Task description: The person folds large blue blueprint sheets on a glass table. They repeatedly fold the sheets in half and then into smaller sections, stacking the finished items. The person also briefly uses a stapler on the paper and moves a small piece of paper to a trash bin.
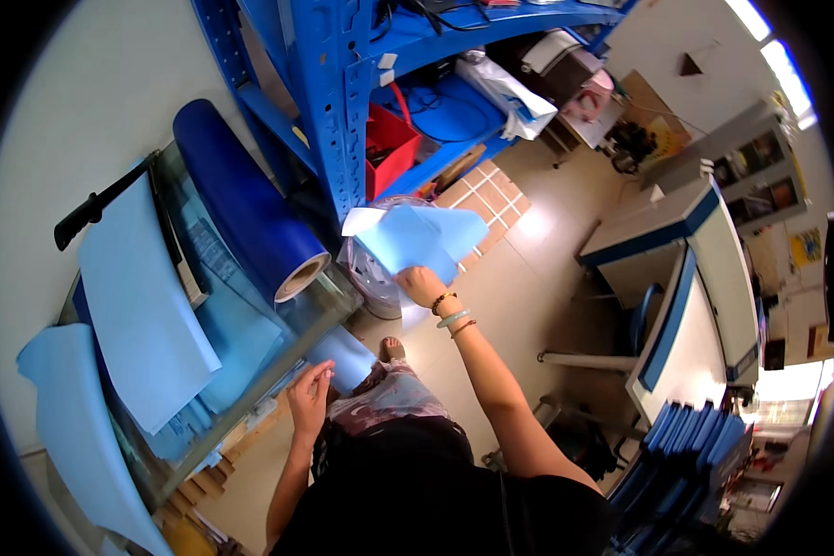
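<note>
My right hand (421, 286) is closed on the near edge of a light blue sheet (417, 236). The folded sheet spreads over a bin (380, 295) lined with clear plastic. On the left, my left hand (308, 398) has thumb and fingers drawn together beside the table edge. Its fingertips meet a smaller light blue piece (347, 361); whether they grip it cannot be made out. A dark blue roll (241, 190) with a cardboard core lies on the glass-topped table (329, 310). Light blue sheets (144, 306) lie next to it, near a black-handled cutter arm (88, 215).
A blue metal shelf rack (329, 102) rises beyond the table, with a red box (389, 148) on its lower shelf. Cardboard (486, 204) lies on the floor beside it. White desks with blue edges (681, 324) and stacked blue folders (681, 454) stand at right.
</note>
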`<act>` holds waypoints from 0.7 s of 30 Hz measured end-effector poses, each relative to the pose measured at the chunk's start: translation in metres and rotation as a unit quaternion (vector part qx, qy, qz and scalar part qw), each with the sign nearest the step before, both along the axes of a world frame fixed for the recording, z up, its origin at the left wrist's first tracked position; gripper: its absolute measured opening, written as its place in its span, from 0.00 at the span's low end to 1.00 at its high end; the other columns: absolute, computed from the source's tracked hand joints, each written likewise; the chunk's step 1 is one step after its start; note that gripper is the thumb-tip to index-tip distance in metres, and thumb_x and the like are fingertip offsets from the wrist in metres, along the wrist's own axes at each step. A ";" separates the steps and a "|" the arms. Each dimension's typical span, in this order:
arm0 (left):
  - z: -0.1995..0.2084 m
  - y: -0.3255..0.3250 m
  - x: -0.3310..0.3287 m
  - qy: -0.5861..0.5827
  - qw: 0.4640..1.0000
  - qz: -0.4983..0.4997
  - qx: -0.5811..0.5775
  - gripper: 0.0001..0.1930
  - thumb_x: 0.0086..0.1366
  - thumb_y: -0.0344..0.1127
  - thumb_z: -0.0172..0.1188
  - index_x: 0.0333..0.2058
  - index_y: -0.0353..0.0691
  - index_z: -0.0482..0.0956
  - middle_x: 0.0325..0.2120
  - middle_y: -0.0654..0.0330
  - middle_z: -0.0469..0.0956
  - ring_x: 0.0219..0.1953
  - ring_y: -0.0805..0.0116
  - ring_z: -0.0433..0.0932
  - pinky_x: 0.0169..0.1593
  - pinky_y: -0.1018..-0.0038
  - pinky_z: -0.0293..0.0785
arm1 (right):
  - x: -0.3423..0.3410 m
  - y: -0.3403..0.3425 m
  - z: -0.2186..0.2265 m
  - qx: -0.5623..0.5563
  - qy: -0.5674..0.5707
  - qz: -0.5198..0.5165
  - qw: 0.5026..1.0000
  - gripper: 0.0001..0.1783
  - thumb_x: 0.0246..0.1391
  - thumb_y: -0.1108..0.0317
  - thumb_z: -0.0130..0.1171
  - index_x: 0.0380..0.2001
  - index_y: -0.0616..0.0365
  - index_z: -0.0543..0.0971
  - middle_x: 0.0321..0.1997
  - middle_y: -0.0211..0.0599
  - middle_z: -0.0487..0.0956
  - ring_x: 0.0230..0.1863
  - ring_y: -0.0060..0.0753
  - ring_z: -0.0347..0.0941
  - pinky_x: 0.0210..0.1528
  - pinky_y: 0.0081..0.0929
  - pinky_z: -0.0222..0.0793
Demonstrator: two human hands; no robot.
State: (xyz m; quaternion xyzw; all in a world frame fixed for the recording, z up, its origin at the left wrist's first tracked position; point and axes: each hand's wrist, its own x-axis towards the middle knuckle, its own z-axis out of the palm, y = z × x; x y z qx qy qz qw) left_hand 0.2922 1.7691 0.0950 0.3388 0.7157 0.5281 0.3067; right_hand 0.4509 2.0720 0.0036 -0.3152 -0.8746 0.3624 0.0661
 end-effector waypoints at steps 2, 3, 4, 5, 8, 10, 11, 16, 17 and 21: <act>-0.005 0.005 0.011 -0.026 0.998 0.055 -0.002 0.09 0.66 0.26 0.54 0.42 0.30 0.80 0.37 0.55 0.82 0.37 0.70 0.80 0.44 0.76 0.75 | -0.012 0.036 -0.025 -0.069 -0.034 0.077 0.994 0.14 0.58 0.61 0.51 0.38 0.58 0.81 0.41 0.50 0.80 0.40 0.53 0.75 0.44 0.38 0.71; -0.011 0.004 0.016 -0.041 0.996 0.083 -0.006 0.10 0.66 0.26 0.54 0.42 0.30 0.79 0.38 0.55 0.82 0.37 0.70 0.80 0.45 0.76 0.75 | -0.018 0.046 -0.037 -0.103 -0.033 0.106 0.989 0.14 0.58 0.60 0.52 0.38 0.57 0.81 0.40 0.49 0.80 0.40 0.52 0.75 0.44 0.38 0.71; -0.008 0.009 0.021 -0.056 0.993 0.108 -0.007 0.10 0.66 0.26 0.53 0.43 0.30 0.79 0.38 0.55 0.81 0.38 0.70 0.80 0.45 0.75 0.75 | -0.019 0.055 -0.053 -0.134 -0.032 0.131 0.982 0.14 0.58 0.59 0.52 0.38 0.56 0.81 0.40 0.48 0.80 0.40 0.52 0.75 0.45 0.37 0.70; -0.001 0.011 0.027 -0.067 0.989 0.126 -0.024 0.11 0.67 0.26 0.53 0.45 0.30 0.79 0.39 0.55 0.81 0.39 0.69 0.80 0.47 0.75 0.74 | -0.023 0.060 -0.069 -0.169 -0.095 0.103 0.976 0.18 0.59 0.55 0.52 0.41 0.57 0.80 0.43 0.43 0.81 0.43 0.44 0.76 0.49 0.33 0.69; -0.003 0.014 0.037 -0.064 0.982 0.167 -0.062 0.11 0.67 0.26 0.53 0.44 0.30 0.79 0.39 0.55 0.81 0.39 0.70 0.80 0.47 0.75 0.74 | -0.032 0.088 -0.107 -0.171 -0.271 0.096 0.942 0.20 0.59 0.53 0.48 0.44 0.55 0.79 0.48 0.40 0.80 0.47 0.36 0.75 0.55 0.32 0.64; -0.001 0.016 0.044 -0.066 0.978 0.182 -0.081 0.11 0.67 0.26 0.53 0.44 0.30 0.79 0.39 0.55 0.81 0.39 0.70 0.79 0.47 0.75 0.74 | -0.036 0.098 -0.141 -0.144 -0.338 0.099 0.925 0.20 0.59 0.53 0.48 0.44 0.55 0.80 0.48 0.41 0.80 0.47 0.37 0.75 0.54 0.32 0.65; 0.000 0.018 0.045 -0.069 0.976 0.186 -0.088 0.11 0.67 0.26 0.52 0.45 0.30 0.79 0.39 0.56 0.80 0.40 0.70 0.79 0.46 0.76 0.74 | -0.038 0.101 -0.157 -0.132 -0.340 0.115 0.924 0.20 0.59 0.53 0.48 0.44 0.55 0.80 0.48 0.41 0.80 0.47 0.37 0.75 0.54 0.32 0.65; 0.012 0.035 0.037 -0.066 0.976 0.169 -0.118 0.11 0.68 0.26 0.52 0.46 0.29 0.77 0.40 0.56 0.80 0.40 0.70 0.79 0.47 0.76 0.73 | -0.041 0.113 -0.223 -0.059 -0.180 0.265 0.945 0.20 0.59 0.54 0.48 0.43 0.55 0.80 0.47 0.42 0.80 0.47 0.39 0.75 0.53 0.32 0.66; 0.011 0.035 0.036 -0.063 0.976 0.170 -0.119 0.11 0.68 0.26 0.52 0.46 0.29 0.77 0.40 0.55 0.80 0.40 0.70 0.79 0.47 0.76 0.73 | -0.047 0.112 -0.219 -0.052 -0.155 0.302 0.939 0.20 0.58 0.54 0.48 0.43 0.55 0.80 0.47 0.42 0.80 0.47 0.39 0.75 0.53 0.32 0.66; 0.005 0.036 0.040 -0.069 0.974 0.189 -0.107 0.12 0.68 0.25 0.51 0.47 0.28 0.76 0.41 0.54 0.80 0.41 0.70 0.78 0.47 0.76 0.73 | -0.060 0.103 -0.040 -0.142 -0.051 0.229 0.962 0.18 0.46 0.65 0.61 0.44 0.51 0.79 0.47 0.44 0.77 0.53 0.47 0.70 0.53 0.37 0.66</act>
